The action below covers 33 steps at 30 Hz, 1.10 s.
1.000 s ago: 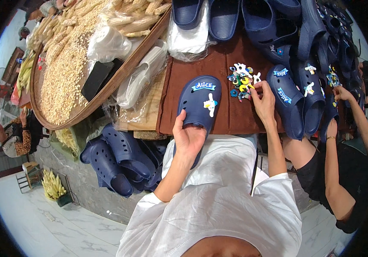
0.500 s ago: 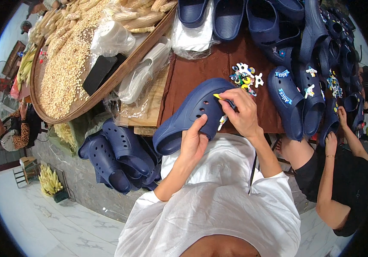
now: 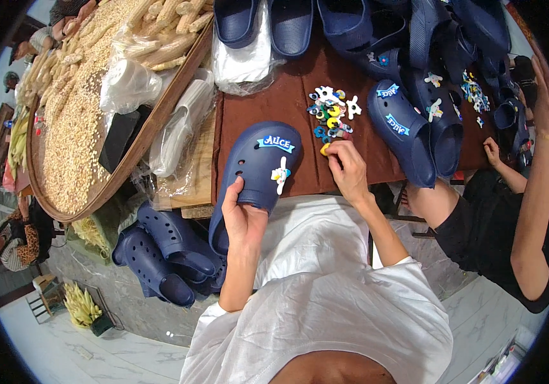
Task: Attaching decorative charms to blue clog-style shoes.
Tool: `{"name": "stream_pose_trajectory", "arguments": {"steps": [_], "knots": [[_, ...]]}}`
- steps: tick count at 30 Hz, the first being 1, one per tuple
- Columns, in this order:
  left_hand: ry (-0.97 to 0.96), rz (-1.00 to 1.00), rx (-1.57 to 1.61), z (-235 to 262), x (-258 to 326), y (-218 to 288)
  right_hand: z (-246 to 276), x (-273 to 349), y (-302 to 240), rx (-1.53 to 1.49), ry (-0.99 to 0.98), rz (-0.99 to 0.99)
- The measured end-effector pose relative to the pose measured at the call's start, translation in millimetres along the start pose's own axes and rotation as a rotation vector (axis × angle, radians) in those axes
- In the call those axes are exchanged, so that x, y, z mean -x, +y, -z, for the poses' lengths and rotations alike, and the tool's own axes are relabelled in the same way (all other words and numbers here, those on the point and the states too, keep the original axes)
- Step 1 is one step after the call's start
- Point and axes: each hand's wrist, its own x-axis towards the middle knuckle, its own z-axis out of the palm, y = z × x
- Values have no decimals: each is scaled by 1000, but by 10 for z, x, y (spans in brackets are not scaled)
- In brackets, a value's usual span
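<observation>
My left hand (image 3: 243, 214) grips a navy blue clog (image 3: 252, 173) by its near side, toe pointing away over the brown table (image 3: 290, 102). The clog carries a light blue banner charm and a white figure charm on its top. My right hand (image 3: 346, 168) is pinched on a small yellow charm (image 3: 325, 148) at the near edge of a pile of small coloured charms (image 3: 329, 112) on the table, just right of the clog.
More navy clogs (image 3: 408, 131) lie right and along the far edge. Another person (image 3: 511, 211) sits at right, a hand on the table. A large round basket of corn (image 3: 89, 109) is at left, plastic bags beside it. Clogs (image 3: 165, 253) are stacked below the table.
My right hand left the clog's top and went right to the charm pile, pinching a yellow charm. The clog, tilted up before, lies lower in my left hand.
</observation>
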Motion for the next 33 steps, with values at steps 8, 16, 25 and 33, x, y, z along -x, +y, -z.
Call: {"name": "stream_pose_trajectory", "arguments": {"steps": [8, 16, 25, 33], "knots": [[2, 21, 53, 22, -30, -2, 165, -106, 155, 63, 88, -96], [20, 50, 80, -3, 15, -6, 63, -431, 300, 279, 71, -54], [36, 29, 31, -69, 41, -63, -61, -539, 266, 246, 24, -76], [-4, 40, -1, -70, 82, -120, 22, -544, -287, -132, 84, -39]]}}
